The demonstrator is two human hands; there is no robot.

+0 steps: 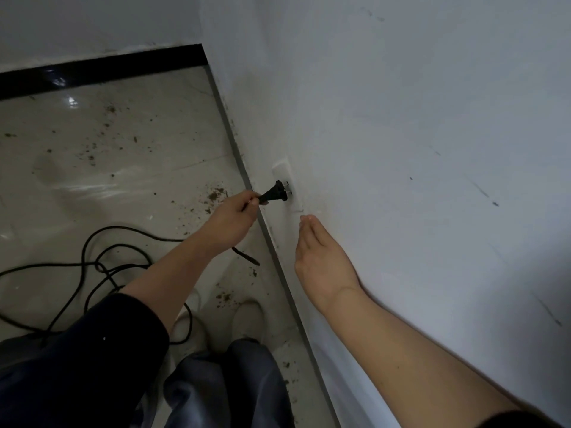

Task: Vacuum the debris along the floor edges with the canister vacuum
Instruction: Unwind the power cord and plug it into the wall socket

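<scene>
Site: a room corner, seen from above by a crouching person.

1. White wall (401, 118): runs just beyond the grip and carries scuff marks.
2. Glossy pale floor (108, 168): lies below and behind the grip. A black skirting (102, 69) closes its far edge, well apart from the grip.
3. Dark sleeve (77, 366) and grey trouser legs (222, 381): nearest the camera, well back from the grip. Two pale shoes (247, 316) stand on the floor under the forearm.
4. Black cord (83, 264): lies in loose loops on the floor behind and to the left of the grip, and a short length shows just under the wrist.
5. Left hand (231, 217): fingers and thumb curl and pinch the narrow tail of the black plug (275, 193).
6. Right hand (321, 257): beside and below the grip, fingers straight and together, holding nothing. Its fingertips are just under the socket plate (contact with the wall cannot be told).
7. White socket plate (281, 171): set low in the wall, directly ahead of the grip. The plug's face is at the plate, but whether its pins are fully seated cannot be told.
8. Debris (216, 194): dark crumbs lie just behind the grip against the wall edge. More trails along that edge towards the shoes and is scattered over the open floor to the far left.
</scene>
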